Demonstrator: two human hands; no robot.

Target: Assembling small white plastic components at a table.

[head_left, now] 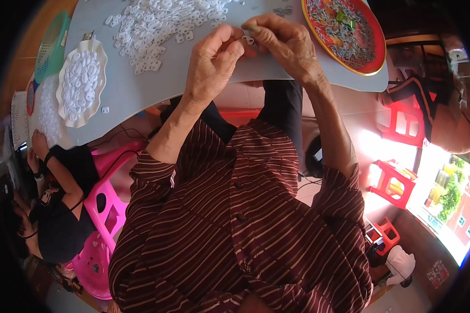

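Over the near edge of the table, my hands meet with fingers closed. A small white plastic piece with holes (249, 39) shows between them, at the fingertips of my right hand (290, 46), which pinches it. The thumb and forefinger of my left hand (214, 60) press together close beside it; what they grip, if anything, is hidden. Beyond my left hand spreads a loose pile of similar white pieces (151, 31). To the right of my right hand lies a round red tray (379, 46) of small metal pins (350, 44), with a green item (344, 20) on top.
On the grey table (167, 83), a scalloped white dish (62, 94) holds white pieces, beside a green basket (51, 44). A person in black (65, 229) sits at the left by a pink chair (107, 206). Red stools (394, 185) stand on the right.
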